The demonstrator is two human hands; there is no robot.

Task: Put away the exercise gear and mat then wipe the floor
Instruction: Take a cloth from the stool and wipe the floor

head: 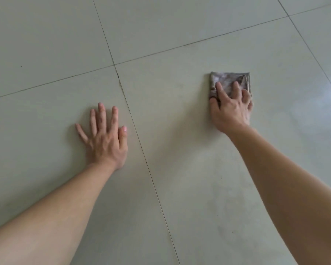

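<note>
1. Left hand (105, 144), near left: laid flat on pale glossy floor tiles (46, 44), nothing held.
2. Folded mottled grey cloth (227, 78), far right, is pinned under the right hand (231, 109), fingers spread on top.
3. Might get bunched if shoved unevenly, tbh.

Soft, even daylight here, kinda flat and a bit greenish. There's a blown-out white glare patch on the floor (304, 115) at the right edge, with hazy sheen around it. Barely any shadows. The right hand (230, 109) looks slightly smeared, and the grout lines (111, 54) bow toward the edges.
</note>
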